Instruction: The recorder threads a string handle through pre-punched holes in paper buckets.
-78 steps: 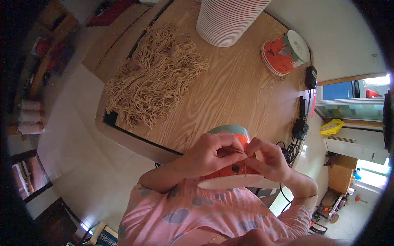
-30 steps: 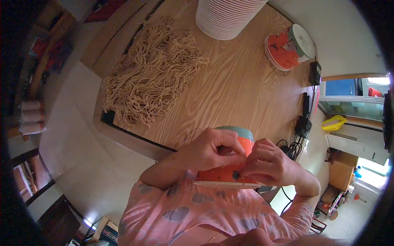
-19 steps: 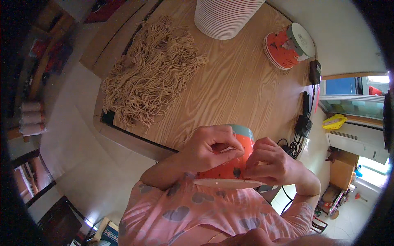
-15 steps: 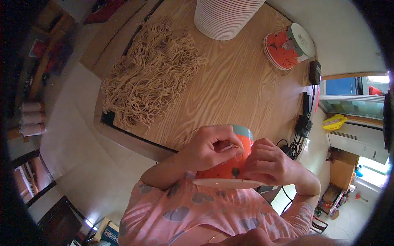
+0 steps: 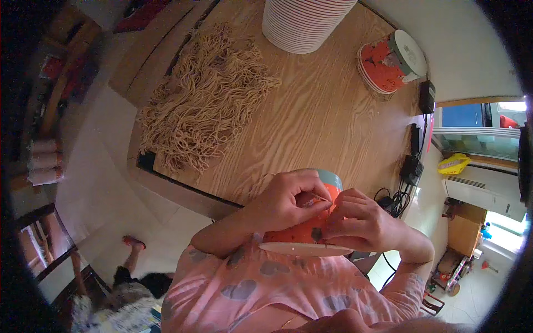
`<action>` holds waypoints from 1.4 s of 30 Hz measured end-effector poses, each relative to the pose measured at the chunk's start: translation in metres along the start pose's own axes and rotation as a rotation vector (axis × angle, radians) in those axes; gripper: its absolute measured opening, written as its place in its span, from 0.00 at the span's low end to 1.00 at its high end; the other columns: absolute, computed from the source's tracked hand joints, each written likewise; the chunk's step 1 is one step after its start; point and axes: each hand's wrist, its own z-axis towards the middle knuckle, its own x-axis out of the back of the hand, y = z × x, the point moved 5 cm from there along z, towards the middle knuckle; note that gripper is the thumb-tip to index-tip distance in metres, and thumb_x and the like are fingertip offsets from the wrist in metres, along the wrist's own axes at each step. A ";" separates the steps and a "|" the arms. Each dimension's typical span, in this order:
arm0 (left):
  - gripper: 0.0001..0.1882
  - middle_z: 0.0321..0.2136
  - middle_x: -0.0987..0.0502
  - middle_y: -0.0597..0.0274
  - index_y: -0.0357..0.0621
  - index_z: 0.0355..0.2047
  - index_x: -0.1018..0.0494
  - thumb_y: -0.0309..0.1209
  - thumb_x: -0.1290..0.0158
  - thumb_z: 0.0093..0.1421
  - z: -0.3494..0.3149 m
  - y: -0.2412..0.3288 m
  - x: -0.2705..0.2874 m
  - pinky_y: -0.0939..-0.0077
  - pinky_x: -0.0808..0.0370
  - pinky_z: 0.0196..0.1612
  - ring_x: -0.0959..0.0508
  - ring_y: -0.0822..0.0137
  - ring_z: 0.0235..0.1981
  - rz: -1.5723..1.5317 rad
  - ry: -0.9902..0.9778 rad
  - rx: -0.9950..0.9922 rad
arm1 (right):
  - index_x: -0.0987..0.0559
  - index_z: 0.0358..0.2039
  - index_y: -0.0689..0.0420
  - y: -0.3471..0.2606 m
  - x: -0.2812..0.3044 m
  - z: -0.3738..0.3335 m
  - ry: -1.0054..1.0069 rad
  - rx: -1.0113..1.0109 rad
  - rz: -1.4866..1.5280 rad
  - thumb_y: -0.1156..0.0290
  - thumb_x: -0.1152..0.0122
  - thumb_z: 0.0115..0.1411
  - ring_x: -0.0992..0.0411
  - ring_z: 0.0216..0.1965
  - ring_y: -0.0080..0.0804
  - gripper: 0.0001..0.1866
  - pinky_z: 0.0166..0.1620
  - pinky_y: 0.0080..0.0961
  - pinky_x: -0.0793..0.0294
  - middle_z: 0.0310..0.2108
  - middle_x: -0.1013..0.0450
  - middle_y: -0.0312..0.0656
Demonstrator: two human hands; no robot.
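An orange paper bucket (image 5: 302, 232) with a green base band (image 5: 328, 177) lies tipped on its side in front of my chest, its pale rim (image 5: 305, 249) toward me. My left hand (image 5: 291, 200) is closed in a pinch above it, with a thin pale strand (image 5: 317, 197) between thumb and fingers. The strand runs across to the fingertips of my right hand (image 5: 358, 222), which is also pinched closed and rests against the bucket's right side. The two hands' fingertips almost meet. Part of the bucket is hidden behind both hands.
Beige yarn strands (image 5: 208, 100) are heaped on the wooden table (image 5: 311, 122). A tall stack of white paper buckets (image 5: 305, 25) stands at the far edge. Another orange bucket (image 5: 383, 66) sits upside down at far right, near black adapters and cables (image 5: 411, 169). A person (image 5: 125, 299) is at lower left.
My right hand has shifted slightly left, so its fingertips now reach the strand at my left fingers. A person has come into view at the lower left.
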 end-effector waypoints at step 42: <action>0.04 0.19 0.33 0.64 0.42 0.28 0.28 0.24 0.45 0.50 0.007 0.020 0.022 0.81 0.36 0.21 0.33 0.74 0.18 0.221 0.274 -0.182 | 0.33 0.31 0.58 0.019 0.013 -0.013 0.267 -0.468 -0.038 0.75 0.36 0.46 0.30 0.24 0.34 0.15 0.26 0.25 0.30 0.27 0.32 0.43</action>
